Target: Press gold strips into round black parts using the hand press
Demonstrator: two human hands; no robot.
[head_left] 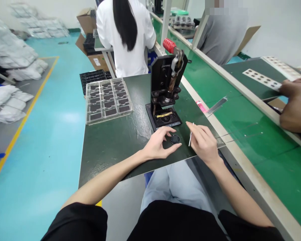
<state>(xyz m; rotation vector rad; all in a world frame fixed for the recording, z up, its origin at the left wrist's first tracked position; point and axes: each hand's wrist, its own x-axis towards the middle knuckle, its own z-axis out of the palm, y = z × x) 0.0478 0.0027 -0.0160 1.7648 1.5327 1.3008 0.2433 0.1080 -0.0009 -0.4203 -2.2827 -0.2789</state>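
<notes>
A round black disc with a thin pale rim [175,139] lies near the front edge of the dark green table. My left hand [161,143] curves beside it, thumb and fingers spread apart around the disc, not visibly gripping it. In my right hand [203,142], a slim white stick [190,137] is pinched, pointing down at the table; its exact kind does not show. Just beyond my hands stands a black toggle press [165,80] with a red handle [169,45]. A yellowish strip [164,114] lies across its base.
A clear tray [109,100] with dark pieces in its compartments sits at the table's left. To the right runs a green conveyor [240,127] with a pale frame. One person [125,36] sits ahead; another person's hands [296,103] are at far right.
</notes>
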